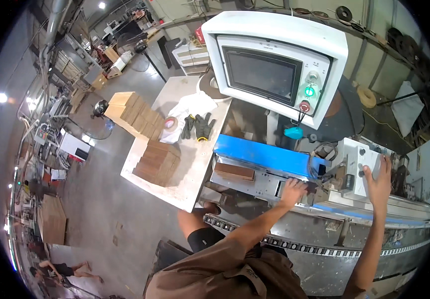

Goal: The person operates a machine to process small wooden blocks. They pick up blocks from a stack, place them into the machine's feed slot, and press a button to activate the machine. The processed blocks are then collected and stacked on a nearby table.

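My left hand (293,193) rests on the metal bed of the machine, close to the right end of a long blue guard (264,153). Its fingers lie over the bed, slightly bent, and I see nothing held in them. Brown wooden strips (234,171) lie on the bed to the left of that hand. Farther right, my right hand (380,185) is at a white control box (358,167) with black knobs. The thumb is near a knob and the fingers reach along the box's right side, apart from the thumb.
A white-framed control screen (262,74) stands behind the guard. At left, a pale table (187,192) bears stacked wooden boards (157,162), dark gloves (203,127), a tape roll (170,123) and white cloth (197,103). A curved roller track (294,245) runs before me. Another person (58,269) is at far lower left.
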`<action>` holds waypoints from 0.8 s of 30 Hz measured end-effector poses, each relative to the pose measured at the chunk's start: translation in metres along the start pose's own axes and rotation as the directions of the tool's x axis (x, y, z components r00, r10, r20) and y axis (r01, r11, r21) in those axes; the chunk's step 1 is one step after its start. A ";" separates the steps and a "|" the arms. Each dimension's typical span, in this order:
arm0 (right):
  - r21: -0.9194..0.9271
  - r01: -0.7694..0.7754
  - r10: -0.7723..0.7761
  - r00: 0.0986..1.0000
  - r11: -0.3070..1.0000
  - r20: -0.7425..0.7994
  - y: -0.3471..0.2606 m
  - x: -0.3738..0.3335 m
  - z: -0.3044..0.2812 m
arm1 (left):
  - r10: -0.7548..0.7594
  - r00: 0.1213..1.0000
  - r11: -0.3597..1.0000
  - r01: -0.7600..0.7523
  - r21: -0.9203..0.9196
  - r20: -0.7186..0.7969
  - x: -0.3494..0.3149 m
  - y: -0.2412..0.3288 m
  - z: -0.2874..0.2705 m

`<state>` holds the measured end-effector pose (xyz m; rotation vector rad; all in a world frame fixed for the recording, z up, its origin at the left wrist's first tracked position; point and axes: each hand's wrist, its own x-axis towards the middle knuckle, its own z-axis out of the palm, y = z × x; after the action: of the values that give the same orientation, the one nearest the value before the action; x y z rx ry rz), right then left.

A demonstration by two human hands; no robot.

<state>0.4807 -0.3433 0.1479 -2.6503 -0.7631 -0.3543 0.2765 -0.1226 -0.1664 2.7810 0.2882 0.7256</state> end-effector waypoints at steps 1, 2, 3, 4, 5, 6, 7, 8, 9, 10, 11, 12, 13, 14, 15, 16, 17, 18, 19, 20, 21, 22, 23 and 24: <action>-0.019 0.003 -0.003 1.000 1.000 0.003 -0.007 0.001 -0.001 | -0.041 0.998 0.999 0.042 0.019 -0.043 -0.008 -0.007 -0.006; -0.036 -0.006 0.006 1.000 0.999 0.005 -0.011 0.000 -0.001 | -0.036 0.998 0.999 0.035 -0.025 -0.054 -0.015 -0.015 -0.023; -0.020 0.006 -0.007 0.999 1.000 -0.039 -0.001 -0.002 0.003 | -0.025 0.998 0.997 0.020 -0.070 -0.062 -0.020 -0.024 -0.051; -0.006 0.023 -0.024 0.999 1.000 -0.044 -0.003 -0.003 0.004 | -0.028 0.997 0.994 0.020 -0.108 -0.068 -0.029 -0.032 -0.084; 0.013 0.042 -0.041 0.998 0.999 -0.045 -0.008 -0.005 0.002 | -0.078 0.992 0.996 0.073 -0.053 -0.096 -0.038 -0.038 -0.118; 0.016 0.047 -0.046 0.997 0.999 -0.055 -0.008 -0.008 -0.003 | -0.112 0.986 0.994 0.111 -0.014 -0.126 -0.042 -0.044 -0.149; 0.011 0.046 -0.046 0.997 0.999 -0.055 -0.007 -0.008 -0.002 | -0.174 0.980 0.984 0.176 0.010 -0.095 -0.051 -0.056 -0.179; 0.015 0.048 -0.048 0.998 0.999 -0.047 -0.004 -0.010 -0.001 | -0.235 0.970 0.971 0.238 0.034 -0.068 -0.057 -0.067 -0.206; 0.018 0.051 -0.050 0.998 0.999 -0.043 -0.003 -0.010 -0.002 | -0.244 0.963 0.961 0.256 0.108 -0.113 -0.053 -0.076 -0.231; 0.034 0.065 -0.064 0.997 0.997 -0.039 -0.004 -0.008 0.002 | -0.254 0.953 0.939 0.284 0.194 -0.165 -0.052 -0.086 -0.252; 0.053 0.071 -0.069 0.997 0.996 -0.041 -0.006 -0.006 0.003 | -0.270 0.957 0.939 0.286 0.189 -0.107 -0.057 -0.099 -0.263; 0.045 0.088 -0.086 0.995 0.995 -0.044 -0.006 -0.006 0.001 | -0.278 0.959 0.942 0.283 0.180 -0.051 -0.062 -0.116 -0.267; 0.038 0.103 -0.101 0.994 0.994 -0.047 -0.005 -0.007 0.001 | -0.284 0.959 0.945 0.279 0.171 0.007 -0.066 -0.127 -0.269; 0.028 0.115 -0.114 0.992 0.993 -0.053 -0.005 -0.007 0.000 | -0.265 0.964 0.952 0.255 0.169 0.037 -0.065 -0.133 -0.270; 0.064 0.120 -0.117 0.991 0.991 -0.062 -0.007 -0.006 -0.002 | -0.244 0.967 0.959 0.230 0.167 0.068 -0.063 -0.137 -0.271; 0.070 0.122 -0.118 0.991 0.990 -0.061 -0.008 -0.006 -0.004 | -0.223 0.970 0.965 0.205 0.164 0.100 -0.062 -0.141 -0.272; 0.077 0.124 -0.120 0.991 0.989 -0.059 -0.010 -0.005 -0.005 | -0.200 0.975 0.964 0.178 0.199 0.100 -0.059 -0.141 -0.277; 0.085 0.126 -0.121 0.991 0.988 -0.056 -0.011 -0.005 -0.006 | -0.183 0.975 0.957 0.147 0.252 0.125 -0.058 -0.147 -0.277; 0.104 0.144 -0.137 0.988 0.984 -0.073 -0.012 -0.004 -0.005 | -0.167 0.974 0.946 0.116 0.303 0.150 -0.058 -0.156 -0.275; 0.114 0.133 -0.126 0.990 0.985 -0.064 -0.012 -0.004 -0.006 | -0.151 0.972 0.934 0.081 0.349 0.179 -0.055 -0.159 -0.277; 0.123 0.121 -0.116 0.992 0.985 -0.054 -0.014 -0.005 -0.007 | -0.137 0.975 0.937 0.070 0.341 0.177 -0.052 -0.159 -0.282; 0.133 0.109 -0.104 0.994 0.985 -0.045 -0.015 -0.006 -0.008 | -0.134 0.973 0.933 0.061 0.354 0.186 -0.048 -0.161 -0.283; 0.104 0.110 -0.106 0.993 0.988 -0.046 -0.016 -0.007 -0.008 | -0.137 0.970 0.930 0.056 0.363 0.202 -0.049 -0.161 -0.283; 0.105 0.108 -0.104 0.994 0.989 -0.043 -0.017 -0.008 -0.009 | -0.139 0.966 0.926 0.050 0.373 0.218 -0.048 -0.159 -0.283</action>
<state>0.4636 -0.3376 0.1577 -2.5031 -0.8880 -0.3786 0.0737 0.0710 0.0048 3.1362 0.5564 0.3284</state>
